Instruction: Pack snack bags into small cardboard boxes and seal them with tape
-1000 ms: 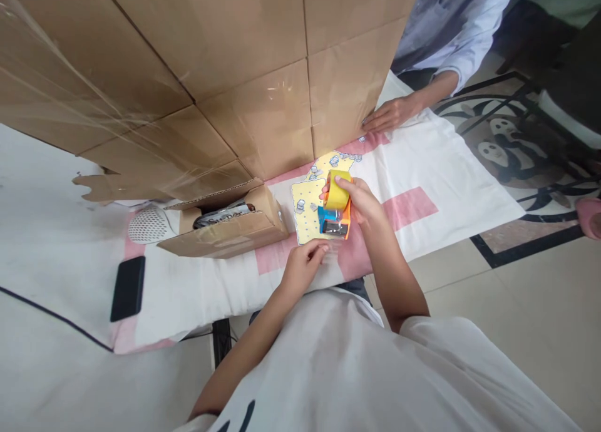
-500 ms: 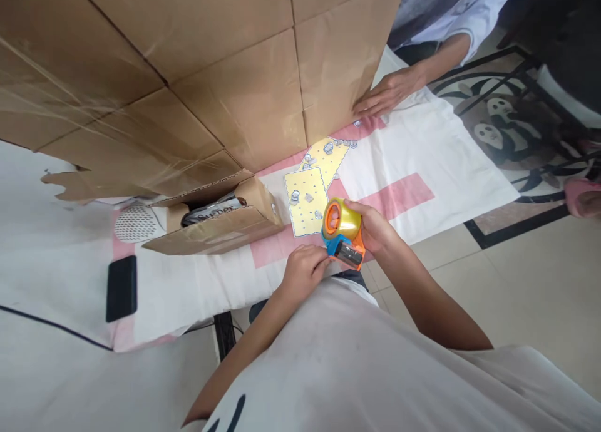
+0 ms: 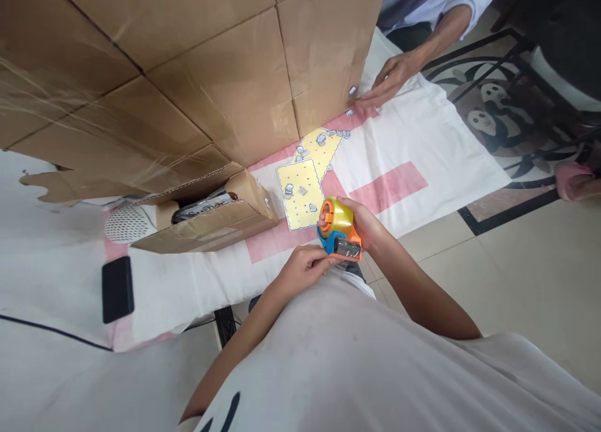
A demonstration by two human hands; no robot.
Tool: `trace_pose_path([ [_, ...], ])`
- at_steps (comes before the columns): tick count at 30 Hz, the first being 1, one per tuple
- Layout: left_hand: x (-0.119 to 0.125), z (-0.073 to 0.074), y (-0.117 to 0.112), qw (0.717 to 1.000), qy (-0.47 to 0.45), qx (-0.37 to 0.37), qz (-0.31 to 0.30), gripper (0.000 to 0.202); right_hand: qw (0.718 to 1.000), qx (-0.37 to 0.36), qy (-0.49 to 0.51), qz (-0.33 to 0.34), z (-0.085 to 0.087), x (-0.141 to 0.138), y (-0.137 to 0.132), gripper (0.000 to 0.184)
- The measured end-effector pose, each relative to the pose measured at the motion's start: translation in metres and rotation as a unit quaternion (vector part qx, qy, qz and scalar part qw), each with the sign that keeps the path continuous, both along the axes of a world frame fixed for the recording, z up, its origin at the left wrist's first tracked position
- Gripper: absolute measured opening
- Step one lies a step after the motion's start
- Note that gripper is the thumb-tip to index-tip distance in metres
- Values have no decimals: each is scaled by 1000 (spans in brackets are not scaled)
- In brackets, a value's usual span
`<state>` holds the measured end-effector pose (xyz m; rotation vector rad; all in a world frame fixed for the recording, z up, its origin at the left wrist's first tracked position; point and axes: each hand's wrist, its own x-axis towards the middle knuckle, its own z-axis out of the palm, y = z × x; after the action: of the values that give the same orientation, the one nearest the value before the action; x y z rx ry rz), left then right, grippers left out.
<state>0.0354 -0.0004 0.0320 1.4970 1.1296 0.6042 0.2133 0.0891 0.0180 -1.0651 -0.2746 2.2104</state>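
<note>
My right hand (image 3: 365, 224) is wrapped round an orange and blue tape dispenser (image 3: 347, 249) that carries a roll of yellowish packing tape (image 3: 341, 217). Close to my body, my left hand (image 3: 304, 268) is closed, its thumb and fingertips pressed together at the dispenser's lower left edge. What lies between those fingertips is too small to make out. Beyond the dispenser, two yellow patterned cards (image 3: 300, 213) lie overlapping on the white and pink cloth (image 3: 457, 163). Large taped cardboard boxes (image 3: 220, 69) rise behind them.
A narrow open carton (image 3: 201, 235) with a dark packet inside stands left, beside a white perforated object (image 3: 126, 224) and a black phone (image 3: 117, 289). Another person's hand (image 3: 392, 81) rests by the boxes' right lower corner. Tiled floor (image 3: 469, 275) lies right of the cloth.
The dispenser has turned slightly in my right hand. My left fingertips have shifted a little right along its lower edge. The other person's hand has lifted and its fingers have changed pose.
</note>
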Motion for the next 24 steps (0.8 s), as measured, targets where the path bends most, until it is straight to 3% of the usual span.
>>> trace_pose_path([
  [5, -4, -4, -2, 993, -86, -59, 59, 42, 993, 108, -41, -34, -9, -14, -15, 45],
  [10, -6, -2, -2, 994, -79, -42, 60, 45, 982, 141, -83, -89, -7, -28, -22, 35],
  [17, -11, 12, -6, 990, -103, -65, 77, 43, 950, 238, -133, -152, -2, -28, 0, 30],
  [24, -16, 18, -11, 985, -106, -83, 103, 43, 938, 274, -157, -140, 8, -24, 12, 33],
])
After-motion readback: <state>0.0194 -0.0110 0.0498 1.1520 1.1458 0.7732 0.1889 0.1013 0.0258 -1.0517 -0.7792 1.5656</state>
